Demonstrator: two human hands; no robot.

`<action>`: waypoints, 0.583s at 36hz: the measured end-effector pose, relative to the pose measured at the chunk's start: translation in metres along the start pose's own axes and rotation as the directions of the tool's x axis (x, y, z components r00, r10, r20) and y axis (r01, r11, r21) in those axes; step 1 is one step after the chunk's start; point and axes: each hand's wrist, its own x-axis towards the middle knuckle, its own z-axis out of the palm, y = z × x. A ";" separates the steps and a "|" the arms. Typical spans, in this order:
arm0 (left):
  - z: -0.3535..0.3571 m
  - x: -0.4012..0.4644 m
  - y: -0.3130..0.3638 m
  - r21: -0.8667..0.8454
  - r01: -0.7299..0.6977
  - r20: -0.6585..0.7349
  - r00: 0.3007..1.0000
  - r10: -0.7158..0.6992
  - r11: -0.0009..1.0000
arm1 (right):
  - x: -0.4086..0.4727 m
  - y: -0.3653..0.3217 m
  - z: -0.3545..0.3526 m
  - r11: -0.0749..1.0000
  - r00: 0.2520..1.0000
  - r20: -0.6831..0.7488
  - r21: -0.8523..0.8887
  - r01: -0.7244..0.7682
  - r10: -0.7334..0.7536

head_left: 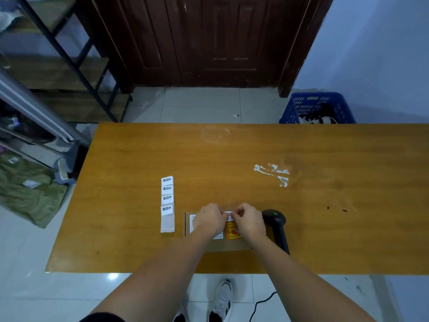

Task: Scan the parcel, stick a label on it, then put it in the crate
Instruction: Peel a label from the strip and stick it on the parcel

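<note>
A flat brown cardboard parcel (228,246) lies near the table's front edge, with a white shipping label and an orange sticker (232,232) on top. My left hand (210,218) and my right hand (249,220) hover over its far edge, both pinching one small white label (229,214) between their fingertips. A strip of white labels (167,198) lies left of the parcel. The black barcode scanner (276,223) lies just right of my right hand. The blue crate (316,108) stands on the floor beyond the table's far right edge.
The wooden table (255,159) carries white tape residue (272,173) at right centre. A dark wooden door stands behind, metal shelving and green cloth are at the left. The scanner's cable hangs below the table's front edge near my shoes.
</note>
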 end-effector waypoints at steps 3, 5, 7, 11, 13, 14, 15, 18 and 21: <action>0.002 0.001 0.000 0.008 0.006 -0.024 1.000 -0.006 1.000 | 0.000 0.001 0.000 0.999 0.999 -0.017 -0.038 0.027 -0.027; 0.004 0.002 0.000 0.013 0.006 -0.032 0.999 -0.006 1.000 | 0.000 0.000 -0.001 0.999 0.999 -0.022 -0.041 0.034 -0.035; 0.005 0.003 -0.001 0.021 0.007 -0.037 0.999 -0.006 1.000 | 0.001 0.001 -0.001 0.998 0.999 -0.022 -0.047 0.031 -0.032; 0.006 0.006 -0.003 0.009 -0.003 -0.040 0.999 0.004 1.000 | 0.002 0.002 -0.001 1.000 1.000 -0.022 -0.017 0.006 -0.006; 0.005 0.006 -0.004 -0.014 -0.011 -0.049 0.999 0.010 1.000 | 0.003 0.003 -0.001 1.000 1.000 -0.020 -0.013 0.009 -0.009; 0.006 0.006 -0.004 -0.015 -0.011 -0.055 0.998 0.010 1.000 | 0.004 0.004 0.000 1.000 1.000 -0.023 -0.014 0.012 -0.013; 0.006 0.007 -0.004 -0.008 -0.009 -0.063 0.998 0.008 1.000 | 0.004 0.004 0.000 1.000 0.999 -0.030 -0.019 0.017 -0.018; 0.008 0.008 -0.003 0.019 -0.004 -0.079 0.997 0.006 1.000 | 0.006 0.004 0.002 0.997 0.998 -0.056 -0.062 0.037 -0.040; 0.008 0.009 -0.004 0.015 -0.003 -0.079 0.997 0.004 1.000 | 0.007 0.005 0.004 0.994 0.996 -0.067 -0.096 0.049 -0.056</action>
